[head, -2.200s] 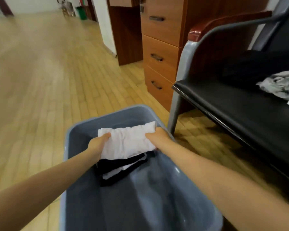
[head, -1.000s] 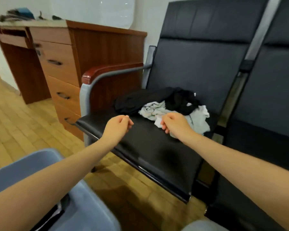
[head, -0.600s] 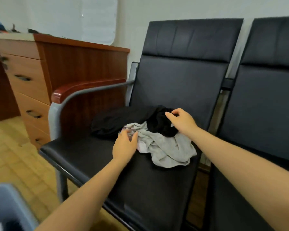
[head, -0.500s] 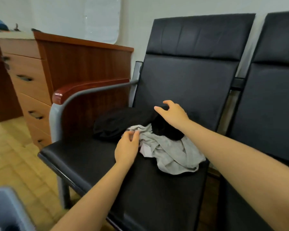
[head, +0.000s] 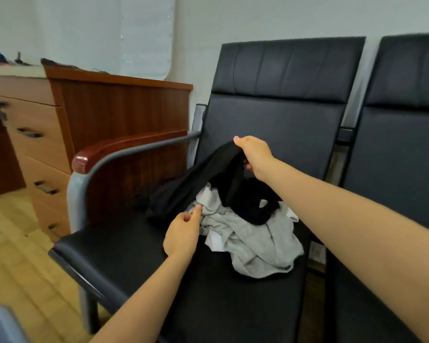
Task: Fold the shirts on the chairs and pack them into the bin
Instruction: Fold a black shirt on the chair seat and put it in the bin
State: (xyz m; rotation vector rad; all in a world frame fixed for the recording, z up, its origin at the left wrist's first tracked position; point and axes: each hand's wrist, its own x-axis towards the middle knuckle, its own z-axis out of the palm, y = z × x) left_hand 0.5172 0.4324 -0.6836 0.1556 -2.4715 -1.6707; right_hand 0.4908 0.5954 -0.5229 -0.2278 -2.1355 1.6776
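Right now the black shirt (head: 203, 179) is half lifted from the chair seat (head: 124, 253): the right hand (head: 254, 154) grasps a bunched fold of it and holds that end up in front of the backrest (head: 278, 125), while the rest trails down over the grey shirt (head: 253, 241) crumpled beneath it. The left hand (head: 182, 233) hovers at the grey shirt's near edge, fingers loosely curled, forefinger just touching the cloth and clasping nothing.

To do this step well, I would pin the grey shirt down with the left hand while the right draws the black one straight up and clear, so the two do not drag together; a loop of black fabric lies across the grey and could snag it.

Open seat lies toward the front edge, enough for spreading and folding. The armrest (head: 124, 147) bounds the left, the next chair (head: 401, 149) the right. Only a corner of the bin (head: 0, 325) shows at lower left.
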